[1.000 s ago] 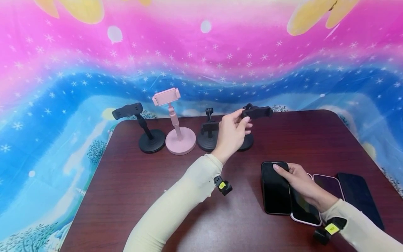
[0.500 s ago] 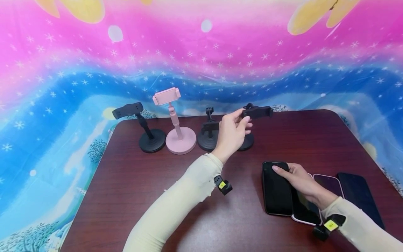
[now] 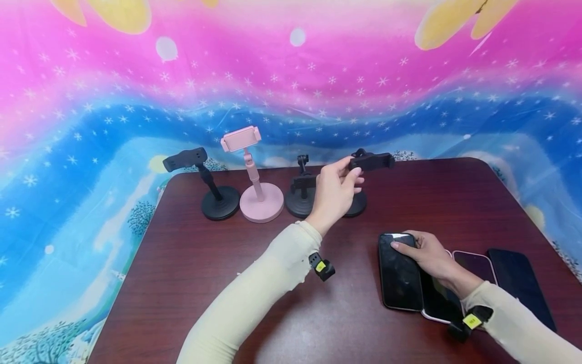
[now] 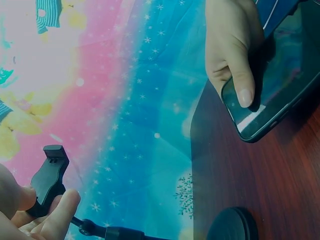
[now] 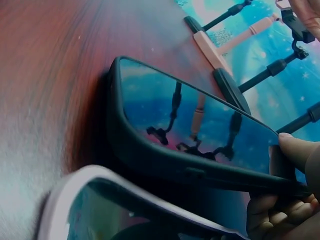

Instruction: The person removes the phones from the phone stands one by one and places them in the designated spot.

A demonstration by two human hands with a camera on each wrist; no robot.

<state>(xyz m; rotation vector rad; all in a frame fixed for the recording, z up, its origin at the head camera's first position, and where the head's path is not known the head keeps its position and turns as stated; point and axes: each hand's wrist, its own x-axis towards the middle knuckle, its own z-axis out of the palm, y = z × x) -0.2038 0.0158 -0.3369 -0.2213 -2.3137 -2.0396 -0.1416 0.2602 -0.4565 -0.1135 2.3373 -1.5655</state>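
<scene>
My left hand (image 3: 334, 194) pinches the black clamp head (image 3: 374, 161) of the rightmost phone stand, whose round base (image 3: 356, 205) is partly hidden behind the hand. The clamp (image 4: 50, 182) also shows between thumb and fingers in the left wrist view. With thumb on the screen and fingers underneath, my right hand (image 3: 434, 258) grips the top end of a black smartphone (image 3: 401, 283). In the right wrist view this phone (image 5: 185, 117) is tilted, its gripped end raised and its screen reflecting the stands. A pink-edged phone (image 3: 438, 303) lies right beside it, partly covered by the hand.
Left of my left hand stand a black phone stand (image 3: 220, 202), a pink one (image 3: 261, 202) and another black one (image 3: 300, 202) with its clamp folded down. Two more phones, one pink-rimmed (image 3: 475, 265) and one dark (image 3: 520, 285), lie at the right. A patterned cloth (image 3: 291, 91) hangs behind the table.
My right hand has shifted slightly up and left, and the top end of the black smartphone has risen a little, with a bright reflection on its screen. The left hand stays put on the clamp.
</scene>
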